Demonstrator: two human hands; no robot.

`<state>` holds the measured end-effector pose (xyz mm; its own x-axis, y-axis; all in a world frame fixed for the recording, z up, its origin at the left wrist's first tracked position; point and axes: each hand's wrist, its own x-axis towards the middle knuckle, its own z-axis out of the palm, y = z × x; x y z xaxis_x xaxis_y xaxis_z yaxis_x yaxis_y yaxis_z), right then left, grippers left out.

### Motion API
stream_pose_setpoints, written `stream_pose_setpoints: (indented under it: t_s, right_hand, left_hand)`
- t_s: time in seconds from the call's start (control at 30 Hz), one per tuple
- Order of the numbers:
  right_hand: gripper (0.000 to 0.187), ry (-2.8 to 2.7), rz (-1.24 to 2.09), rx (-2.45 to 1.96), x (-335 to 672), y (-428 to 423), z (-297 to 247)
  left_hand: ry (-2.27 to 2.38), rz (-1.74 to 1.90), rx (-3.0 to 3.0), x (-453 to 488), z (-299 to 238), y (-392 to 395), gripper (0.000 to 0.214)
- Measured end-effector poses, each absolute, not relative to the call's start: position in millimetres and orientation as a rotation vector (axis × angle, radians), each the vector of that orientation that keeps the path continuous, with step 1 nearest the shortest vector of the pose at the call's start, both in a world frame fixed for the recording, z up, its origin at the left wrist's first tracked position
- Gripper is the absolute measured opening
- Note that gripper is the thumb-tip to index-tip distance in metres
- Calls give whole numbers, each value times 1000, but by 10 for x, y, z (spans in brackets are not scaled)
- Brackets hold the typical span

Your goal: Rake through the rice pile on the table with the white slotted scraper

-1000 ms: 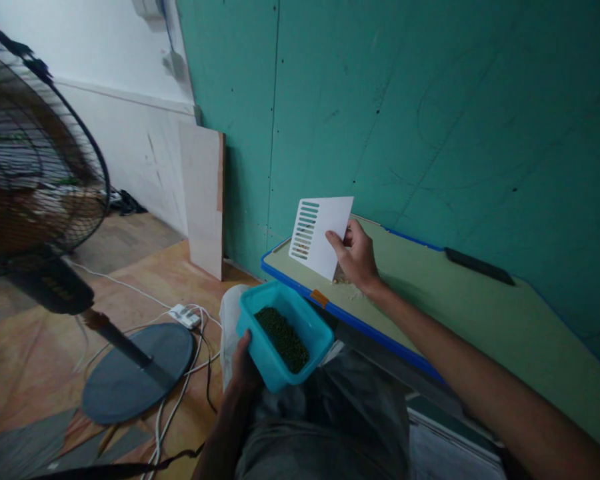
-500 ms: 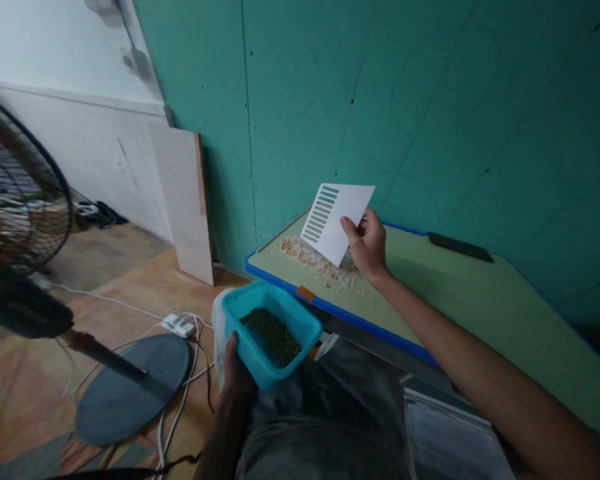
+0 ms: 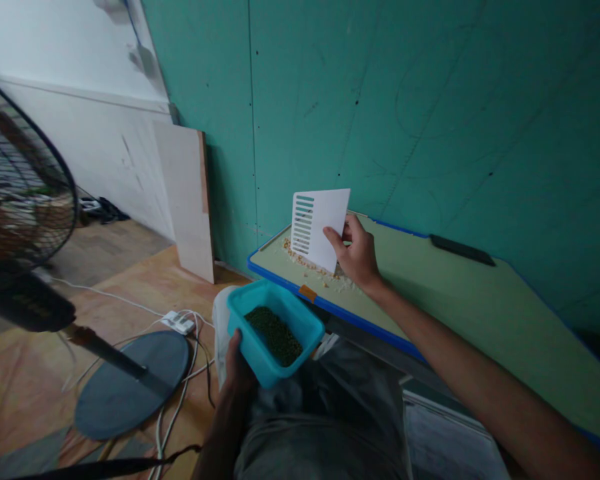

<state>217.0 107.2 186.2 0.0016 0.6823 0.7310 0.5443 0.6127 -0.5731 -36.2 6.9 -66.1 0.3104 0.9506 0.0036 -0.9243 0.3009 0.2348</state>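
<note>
White slotted card (image 3: 324, 223) is pinched in my right grip (image 3: 358, 257) beside scattered grains (image 3: 325, 273) on the desk (image 3: 430, 287); my left grip (image 3: 238, 365) holds a turquoise tub (image 3: 256, 360).

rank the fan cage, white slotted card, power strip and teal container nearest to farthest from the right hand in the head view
1. White slotted card: in the grip of the right hand
2. Teal container: lower left, held by the left hand
3. Power strip: farther left, past the container
4. Fan cage: at the picture's left edge
</note>
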Motion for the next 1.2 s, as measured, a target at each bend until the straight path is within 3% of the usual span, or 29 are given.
stream_pose_setpoints:
  t_s: [0.47, 1.2]
  right_hand:
    - [31, -1721, 125, -1017, 2049, 920, 1886]
    - [27, -1859, 87, -991, 1967, 793, 1888]
  left_hand:
    - [19, 1213, 255, -321, -668, 97, 48]
    - [31, 1227, 294, -307, -624, 85, 40]
